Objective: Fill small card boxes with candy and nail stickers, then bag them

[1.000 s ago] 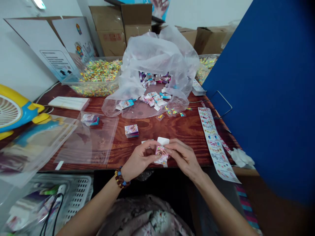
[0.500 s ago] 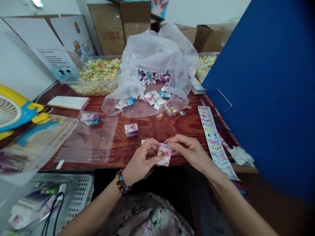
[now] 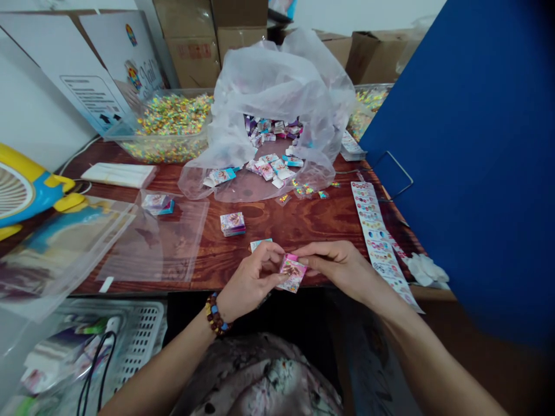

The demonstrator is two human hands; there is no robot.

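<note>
Near the table's front edge, my left hand [image 3: 255, 280] pinches a small pink printed box [image 3: 293, 275] by its left side. The fingers of my right hand [image 3: 336, 266] are closed at the box's top flap, which shows bright pink. A light blue card or box [image 3: 261, 244] lies just behind my left hand, partly covered by it. Farther back stands a short stack of small boxes [image 3: 233, 224]. Several more small boxes [image 3: 280, 169] lie at the mouth of a white translucent bag [image 3: 281, 81], with others inside it.
A clear tub of colourful packets [image 3: 173, 124] stands back left, near a yellow and blue fan [image 3: 34, 188]. Plastic bags [image 3: 165, 242] cover the left side. A sticker strip [image 3: 381, 242] and a blue panel [image 3: 468, 173] are at the right. A white basket [image 3: 141, 338] sits below left.
The box's top flap now shows bright pink under my right fingers. The view has shifted slightly, and more of the light blue piece behind my left hand is visible.
</note>
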